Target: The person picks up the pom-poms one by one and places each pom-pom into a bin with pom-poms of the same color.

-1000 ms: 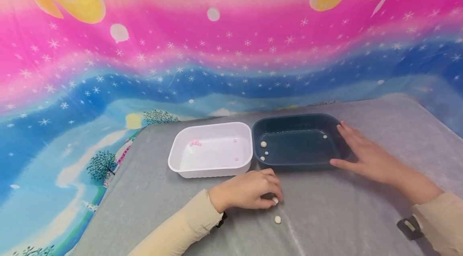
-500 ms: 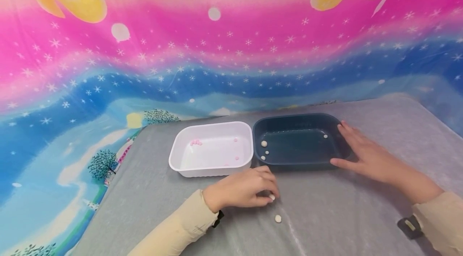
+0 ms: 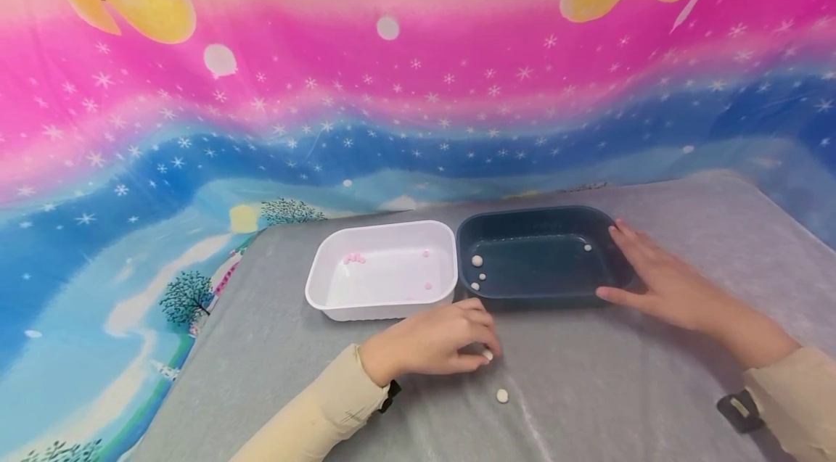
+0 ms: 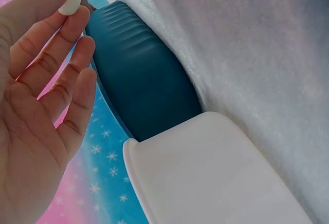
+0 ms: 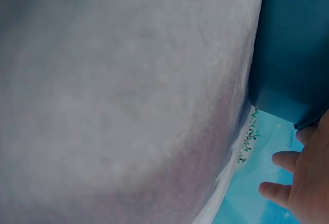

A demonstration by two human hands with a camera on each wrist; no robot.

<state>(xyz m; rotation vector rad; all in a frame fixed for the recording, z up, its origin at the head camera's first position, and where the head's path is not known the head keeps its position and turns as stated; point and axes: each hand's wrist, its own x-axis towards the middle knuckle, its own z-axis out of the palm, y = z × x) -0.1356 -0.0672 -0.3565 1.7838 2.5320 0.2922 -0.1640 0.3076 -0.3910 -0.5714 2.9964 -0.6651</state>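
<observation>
My left hand (image 3: 437, 339) pinches a small white ball (image 4: 70, 3) between thumb and fingertips, in front of the two tubs; the other fingers are loosely bent in the left wrist view. Nearer me, a second white ball (image 3: 502, 395) lies on the grey cloth. My right hand (image 3: 675, 291), fingers and thumb spread, rests against the right end of the dark teal tub (image 3: 542, 297). Several white balls (image 3: 477, 261) lie inside that tub. To its left stands a white tub (image 3: 372, 311) with several small pink balls (image 3: 355, 258) in it.
Grey cloth (image 3: 588, 389) covers the table, and the two tubs stand side by side towards its far edge. A patterned pink and blue backdrop (image 3: 418, 99) hangs behind and along the left side. Both wrists wear dark straps (image 3: 741, 411).
My left hand has shifted slightly left with the pinched white ball, away from the ball lying on the cloth. My right hand has stayed put on the teal tub.
</observation>
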